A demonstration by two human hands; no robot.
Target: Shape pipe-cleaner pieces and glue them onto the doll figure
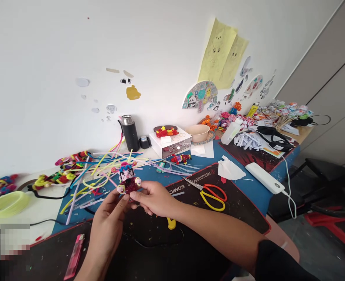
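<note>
A small fuzzy doll (126, 176) with a white painted face, a blue and pink headpiece and a dark red body stands upright between my two hands. My left hand (109, 216) grips its lower left side, thumb in front. My right hand (153, 197) pinches the lower right of the body with thumb and fingers. Both hands are above the black mat (149, 257). Scissors (210, 195) with one red and one yellow handle lie right of my right hand. Behind the doll are loose pipe cleaners (102, 162).
A black flask (130, 134), a white box (172, 142) and a beige bowl (198, 133) line the wall. A pink lighter-like object (75, 255) lies front left. At right are a white power bank-like device (264, 178) and crumpled tissue (230, 169). More fuzzy dolls (55, 177) lie left.
</note>
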